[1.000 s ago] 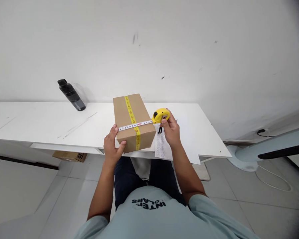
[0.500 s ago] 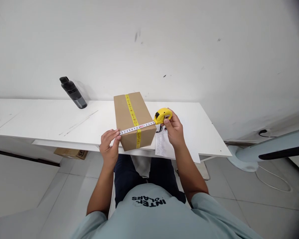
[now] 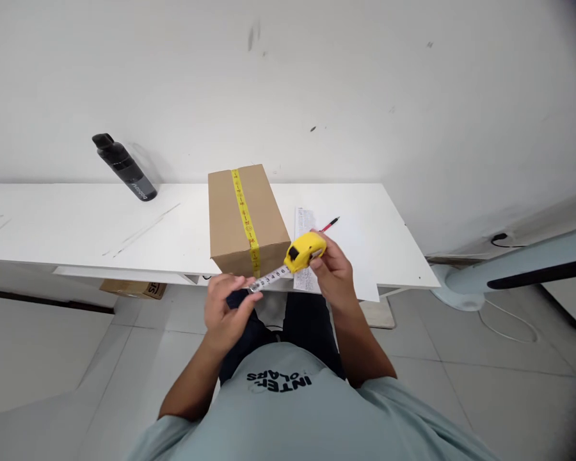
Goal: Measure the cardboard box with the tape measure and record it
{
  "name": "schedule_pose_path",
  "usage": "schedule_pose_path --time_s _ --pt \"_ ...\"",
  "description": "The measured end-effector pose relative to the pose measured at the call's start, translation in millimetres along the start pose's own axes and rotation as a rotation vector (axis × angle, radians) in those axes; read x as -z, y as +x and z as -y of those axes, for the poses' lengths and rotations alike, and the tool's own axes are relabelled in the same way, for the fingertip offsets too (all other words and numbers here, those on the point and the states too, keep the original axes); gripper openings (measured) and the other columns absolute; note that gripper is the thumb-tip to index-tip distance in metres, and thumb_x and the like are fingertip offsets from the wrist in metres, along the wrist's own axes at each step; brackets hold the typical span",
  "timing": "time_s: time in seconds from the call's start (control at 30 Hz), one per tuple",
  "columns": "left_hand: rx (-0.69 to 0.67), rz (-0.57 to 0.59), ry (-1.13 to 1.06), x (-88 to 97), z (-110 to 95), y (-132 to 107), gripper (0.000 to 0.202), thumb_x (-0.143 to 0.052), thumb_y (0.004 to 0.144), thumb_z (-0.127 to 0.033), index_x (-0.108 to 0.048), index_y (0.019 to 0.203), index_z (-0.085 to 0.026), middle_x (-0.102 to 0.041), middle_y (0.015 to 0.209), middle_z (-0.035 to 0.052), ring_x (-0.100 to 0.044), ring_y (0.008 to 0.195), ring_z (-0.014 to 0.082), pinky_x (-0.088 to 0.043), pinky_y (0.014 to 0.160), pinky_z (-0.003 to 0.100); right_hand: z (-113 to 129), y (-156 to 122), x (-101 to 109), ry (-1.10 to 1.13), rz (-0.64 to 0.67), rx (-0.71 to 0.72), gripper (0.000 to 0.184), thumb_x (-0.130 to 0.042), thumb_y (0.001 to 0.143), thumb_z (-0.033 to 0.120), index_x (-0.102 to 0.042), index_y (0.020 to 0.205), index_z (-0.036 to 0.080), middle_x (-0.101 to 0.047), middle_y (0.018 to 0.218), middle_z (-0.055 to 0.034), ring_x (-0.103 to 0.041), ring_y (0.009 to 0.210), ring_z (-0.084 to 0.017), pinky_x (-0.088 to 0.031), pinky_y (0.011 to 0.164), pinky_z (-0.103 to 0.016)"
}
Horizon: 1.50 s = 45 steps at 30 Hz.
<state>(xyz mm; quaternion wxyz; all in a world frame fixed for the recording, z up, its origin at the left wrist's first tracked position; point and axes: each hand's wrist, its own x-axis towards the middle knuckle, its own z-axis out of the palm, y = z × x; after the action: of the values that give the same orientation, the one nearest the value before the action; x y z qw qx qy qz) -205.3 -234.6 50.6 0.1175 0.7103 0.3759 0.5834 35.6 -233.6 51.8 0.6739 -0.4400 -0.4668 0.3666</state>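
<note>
A brown cardboard box [image 3: 242,218] with a yellow tape strip down its middle stands near the front edge of the white table [image 3: 77,230]. My right hand [image 3: 333,269] grips a yellow tape measure [image 3: 304,250] in front of the box, off the table edge. A short length of white blade [image 3: 270,279] runs from it down to my left hand [image 3: 228,307], whose fingers pinch the blade's end. Both hands are clear of the box.
A dark water bottle [image 3: 123,168] stands at the back left by the wall. A printed paper sheet [image 3: 306,221] and a red pen [image 3: 329,224] lie right of the box. A cardboard box [image 3: 133,289] sits under the table. A fan base [image 3: 465,288] stands on the floor at right.
Both hands have come off the box top and toward me. The blade that stretched across the box is now much shorter, held between my hands in front of the box.
</note>
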Motion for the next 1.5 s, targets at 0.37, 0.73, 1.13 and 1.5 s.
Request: schedule_pose_path --time_s 0.37,0.73,1.13,1.5 --pt "0.701 0.521 -0.333 -45.1 24.1 -58.6 0.053 -0.085 0.078 -0.054 -0.068 0.117 -0.022 -0.078 0.091 0.0041 -0.075 0.092 0.0217 -0.058 0.097 0.042 -47.8 -66.6 20.1 0.21 0.04 -0.496 0.054 -0.095 0.068 0.047 -0.075 0.113 0.025 -0.077 0.097 -0.0028 -0.069 0.081 -0.016 -0.061 0.073 -0.03" --pt "0.787 0.703 -0.437 -52.9 25.3 -54.5 0.057 -0.084 0.074 -0.064 -0.074 0.107 -0.018 -0.077 0.101 0.0079 -0.069 0.091 0.0228 -0.057 0.089 0.037 -58.1 -67.8 15.7 0.285 0.287 -0.555 0.052 -0.088 0.076 0.055 -0.073 0.113 0.022 -0.076 0.097 -0.004 -0.068 0.073 -0.015 -0.061 0.067 -0.031" --pt "0.679 0.731 -0.287 -37.3 15.6 -55.8 0.034 -0.076 0.084 -0.051 -0.069 0.089 -0.018 -0.068 0.08 0.0008 -0.059 0.073 0.015 -0.048 0.071 0.027 -40.6 148.6 136.6 -1.282 0.326 -0.255 0.066 -0.043 0.101 0.015 -0.033 0.166 0.019 -0.074 0.121 -0.0176 -0.071 0.092 -0.027 -0.057 0.085 -0.043" --pt "0.505 0.686 -0.339 -29.9 18.6 -57.3 0.031 -0.075 0.086 -0.05 -0.073 0.094 -0.02 -0.07 0.089 0.0042 -0.064 0.081 0.0183 -0.052 0.078 0.031 -47.5 135.1 127.7 -1.445 0.494 -0.095 0.038 -0.035 0.109 0.029 -0.059 0.134 0.015 -0.074 0.113 -0.0182 -0.068 0.092 -0.03 -0.045 0.078 -0.038"
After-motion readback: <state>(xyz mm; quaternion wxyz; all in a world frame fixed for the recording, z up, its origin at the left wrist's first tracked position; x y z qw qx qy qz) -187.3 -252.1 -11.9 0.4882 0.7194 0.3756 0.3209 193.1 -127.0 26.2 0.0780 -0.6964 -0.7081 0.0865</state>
